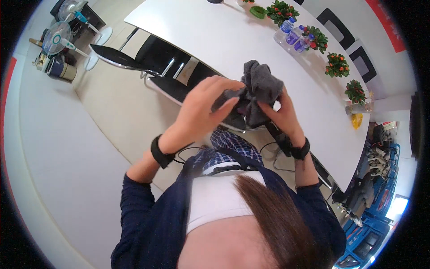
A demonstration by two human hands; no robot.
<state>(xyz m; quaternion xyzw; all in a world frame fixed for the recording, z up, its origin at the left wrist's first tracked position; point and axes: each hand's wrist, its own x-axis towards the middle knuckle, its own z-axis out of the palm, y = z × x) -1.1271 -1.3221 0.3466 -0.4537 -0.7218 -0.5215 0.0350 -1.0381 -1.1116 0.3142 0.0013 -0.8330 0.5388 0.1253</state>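
A bunched, dark grey cloth [264,85] is held up in front of me by the near edge of the white table. It looks soft and thick, with a twisted fold at its middle. My right hand [285,117] grips its right side, thumb pressed on the front and fingers behind. On the other side, my left hand [204,107] curls around a left-hand part of the cloth, thumb and forefinger either side of it. The fingertips there are partly hidden. Both wrists wear black bands.
On the long white table [188,27] stand small potted plants [337,65], water bottles [293,35] and a green dish [257,12]. Black chairs [161,54] stand along its left side. Two fans [58,39] stand at the far left. Blue racks [371,228] are at the right.
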